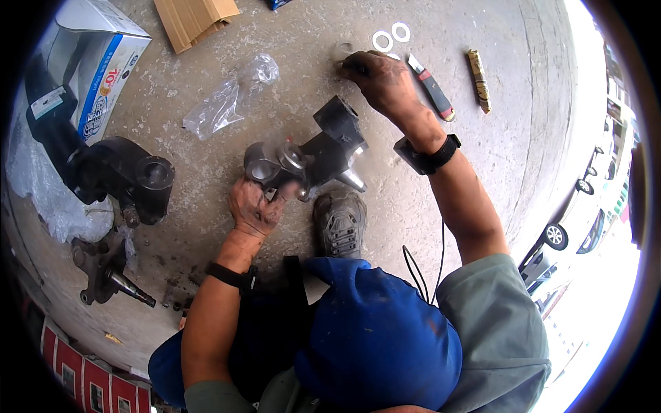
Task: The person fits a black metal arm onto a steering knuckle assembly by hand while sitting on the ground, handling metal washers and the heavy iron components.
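Sleeves point(489, 310): short, grey-green cloth
Trousers point(379, 330): blue, with small dark smudges
Shoe point(341, 220): grey, laced
Left wristband point(231, 277): black strap
Right wristband point(444, 157): black strap, dark boxy piece point(411, 155)
Cable point(443, 241): thin, black, perhaps part of the worn gear

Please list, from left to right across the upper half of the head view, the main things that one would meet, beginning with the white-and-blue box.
White-and-blue box → clear plastic bag → right hand → utility knife → brown-and-gold wrapped stick.
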Available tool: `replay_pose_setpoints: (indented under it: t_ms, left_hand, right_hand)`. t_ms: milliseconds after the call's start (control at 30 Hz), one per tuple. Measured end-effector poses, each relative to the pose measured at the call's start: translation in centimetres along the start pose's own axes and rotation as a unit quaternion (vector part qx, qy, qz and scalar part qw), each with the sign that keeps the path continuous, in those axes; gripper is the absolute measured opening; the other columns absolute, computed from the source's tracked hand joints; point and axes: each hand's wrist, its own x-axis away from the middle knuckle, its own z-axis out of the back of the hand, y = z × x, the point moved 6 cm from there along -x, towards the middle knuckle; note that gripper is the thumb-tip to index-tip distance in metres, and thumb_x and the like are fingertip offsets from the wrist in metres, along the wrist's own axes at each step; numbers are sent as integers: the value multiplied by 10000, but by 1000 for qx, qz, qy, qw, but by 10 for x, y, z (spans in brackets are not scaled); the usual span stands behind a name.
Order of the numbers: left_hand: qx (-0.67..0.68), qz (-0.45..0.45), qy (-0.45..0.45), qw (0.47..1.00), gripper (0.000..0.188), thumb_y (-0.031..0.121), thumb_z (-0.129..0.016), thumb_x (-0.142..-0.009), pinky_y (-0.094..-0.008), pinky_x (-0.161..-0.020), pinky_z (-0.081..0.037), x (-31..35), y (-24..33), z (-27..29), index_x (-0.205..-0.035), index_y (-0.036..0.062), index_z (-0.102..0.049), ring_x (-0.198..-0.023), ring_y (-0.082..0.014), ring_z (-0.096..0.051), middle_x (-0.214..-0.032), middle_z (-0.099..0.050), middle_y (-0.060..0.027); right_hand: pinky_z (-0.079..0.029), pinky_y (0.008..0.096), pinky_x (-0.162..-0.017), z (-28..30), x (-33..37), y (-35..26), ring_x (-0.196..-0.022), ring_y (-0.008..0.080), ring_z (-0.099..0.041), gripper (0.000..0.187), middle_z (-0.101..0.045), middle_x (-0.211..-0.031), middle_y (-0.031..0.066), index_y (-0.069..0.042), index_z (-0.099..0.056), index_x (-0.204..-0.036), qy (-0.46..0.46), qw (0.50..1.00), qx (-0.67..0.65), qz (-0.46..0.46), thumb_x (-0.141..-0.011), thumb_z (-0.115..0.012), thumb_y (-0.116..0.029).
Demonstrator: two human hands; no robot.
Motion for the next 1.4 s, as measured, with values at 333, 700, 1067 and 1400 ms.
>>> replay_pose_setpoints:
  t_ms: [333,700,1067,1400]
  left_hand:
    - [55,7,25,998,532,516,-746,-833,-413,-848,-584,-2,0,3,-1079,44,-745,-944,-343,-737,-1012,-760,-155]
    - [65,20,14,998,557,568,-710,-851,-398,-855,-571,-2,4,4,-1075,60,-752,-927,-336,-730,-1004,-764,-125]
    - [59,4,13,998,547,576,-691,-859,-419,-878,-545,-3,7,6,-1030,62,-764,-950,-365,-705,-1030,-754,-138]
    - [28,-30,2,999,481,398,-720,-866,-431,-846,-569,-3,7,4,-1108,-18,-714,-933,-379,-725,-1017,-754,-181]
  right_hand:
    - [-572,403,-811,10,9,6,-922,318,-735,318,-751,-985,170,-62,-712,-1147,-58,994,-6,-89,-948,-695,-310]
    - [-573,475,-884,25,-27,-2,-1057,364,-688,333,-699,-1141,175,-108,-690,-1195,-21,981,187,-43,-883,-686,-224]
    - [-575,501,-873,15,-38,-1,-1095,377,-660,413,-667,-1200,159,-129,-689,-1207,19,977,213,5,-825,-786,-251]
    - [-507,459,-894,15,-45,-8,-999,343,-636,193,-711,-993,110,-81,-701,-926,8,990,128,51,-809,-774,-216]
